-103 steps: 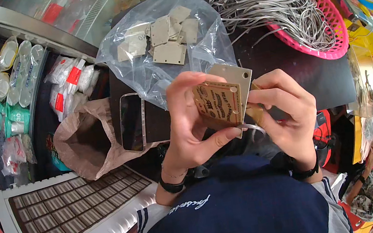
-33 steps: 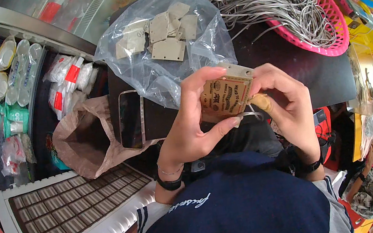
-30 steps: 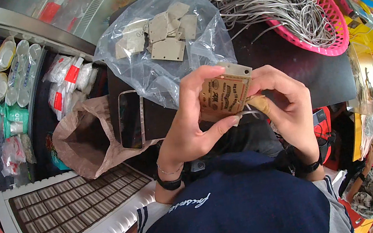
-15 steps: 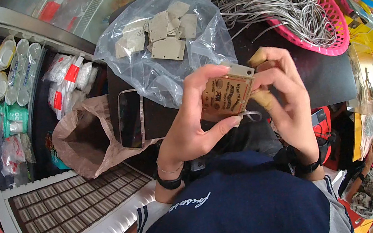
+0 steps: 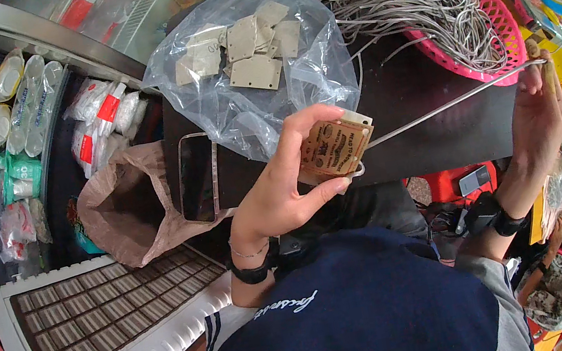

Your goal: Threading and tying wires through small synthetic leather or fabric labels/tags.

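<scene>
My left hand [image 5: 266, 200] grips a small brown printed card [image 5: 334, 146] with a pale grey holed plate [image 5: 358, 119] behind it, thumb below and fingers above. From the card's right side a thin grey cord [image 5: 456, 100] runs taut to my right hand [image 5: 541, 108], far out to the right. The fingertips of that hand are closed on the cord's end, and some look covered in tan wraps. A small loop of cord [image 5: 358, 170] shows under the card by my left thumb. More grey plates [image 5: 256, 74] lie on a clear plastic bag [image 5: 213, 116] just beyond.
A pink basket [image 5: 509, 29] heaped with grey cords [image 5: 408, 1] stands at the table's far right. A phone [image 5: 197, 181] lies on the dark table [image 5: 437, 140], beside an open brownish bag [image 5: 99, 211]. Packaged goods line the left; another person's hand [image 5: 561, 226] shows at right.
My right hand has moved from beside the card out to the right, drawing the cord straight. My left hand still holds the card, now slightly lower and further left.
</scene>
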### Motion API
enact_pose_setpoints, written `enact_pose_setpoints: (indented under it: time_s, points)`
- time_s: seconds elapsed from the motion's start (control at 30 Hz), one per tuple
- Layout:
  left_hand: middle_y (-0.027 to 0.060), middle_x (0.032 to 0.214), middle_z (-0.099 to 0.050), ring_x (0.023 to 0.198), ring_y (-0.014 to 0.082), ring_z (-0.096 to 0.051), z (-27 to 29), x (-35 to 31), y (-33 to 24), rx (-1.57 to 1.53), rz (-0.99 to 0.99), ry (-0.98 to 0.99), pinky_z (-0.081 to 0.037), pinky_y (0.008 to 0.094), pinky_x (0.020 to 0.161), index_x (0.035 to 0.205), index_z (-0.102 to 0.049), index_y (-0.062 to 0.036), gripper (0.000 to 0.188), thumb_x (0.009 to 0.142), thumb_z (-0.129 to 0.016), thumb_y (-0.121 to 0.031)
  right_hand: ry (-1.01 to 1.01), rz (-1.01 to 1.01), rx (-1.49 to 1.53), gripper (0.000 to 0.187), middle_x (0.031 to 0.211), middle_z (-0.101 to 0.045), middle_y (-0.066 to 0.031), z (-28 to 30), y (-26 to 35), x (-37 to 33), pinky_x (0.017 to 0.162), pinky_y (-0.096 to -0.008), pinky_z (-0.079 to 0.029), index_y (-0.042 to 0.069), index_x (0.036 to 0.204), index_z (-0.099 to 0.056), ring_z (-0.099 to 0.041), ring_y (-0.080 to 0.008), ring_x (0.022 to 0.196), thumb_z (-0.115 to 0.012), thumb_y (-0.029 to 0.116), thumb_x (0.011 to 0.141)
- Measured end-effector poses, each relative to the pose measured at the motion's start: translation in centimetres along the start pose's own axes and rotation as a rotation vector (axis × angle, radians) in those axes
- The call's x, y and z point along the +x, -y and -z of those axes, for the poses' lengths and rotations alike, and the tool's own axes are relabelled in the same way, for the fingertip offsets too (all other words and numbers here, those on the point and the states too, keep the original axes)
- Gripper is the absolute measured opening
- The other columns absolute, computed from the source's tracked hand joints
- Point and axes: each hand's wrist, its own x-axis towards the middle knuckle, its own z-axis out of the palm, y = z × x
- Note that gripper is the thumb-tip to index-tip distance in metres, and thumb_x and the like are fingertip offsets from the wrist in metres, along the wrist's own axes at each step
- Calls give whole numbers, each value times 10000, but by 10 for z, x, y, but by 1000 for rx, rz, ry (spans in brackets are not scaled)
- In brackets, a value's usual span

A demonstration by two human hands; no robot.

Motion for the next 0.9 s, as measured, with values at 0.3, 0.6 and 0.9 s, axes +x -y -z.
enact_pose_setpoints:
  time_s: [0.3, 0.6, 0.9]
  points:
    - [111, 1306, -394, 1230, 222, -418, 4, -2, -3, -10, -54, 88, -336, 328, 1026, 1325, -321, -54, 696, 733, -665, 65, 420, -94, 354, 398, 1199, -527, -176, 53, 4, 18, 885, -236, -433, -138, 1268, -404, -530, -144, 944, -483, 83, 946]
    - [146, 1254, -433, 975, 205, -580, 17, -23, -14, -550, 38, -160, -539, 309, 737, 1427, -92, -96, 961, 694, -674, 124, 430, -159, 68, 272, 839, -418, -37, 55, 38, -35, 682, -218, -361, 35, 969, -416, -414, -92, 666, -631, 158, 854]
    - [146, 1249, -439, 943, 204, -591, 14, -35, -38, -697, -3, -94, -545, 310, 711, 1427, -106, -99, 999, 667, -713, 131, -23, -59, 212, 381, 1168, -530, -151, 79, 41, -49, 798, -219, -458, -24, 1268, -422, -562, -128, 935, -523, 104, 923]
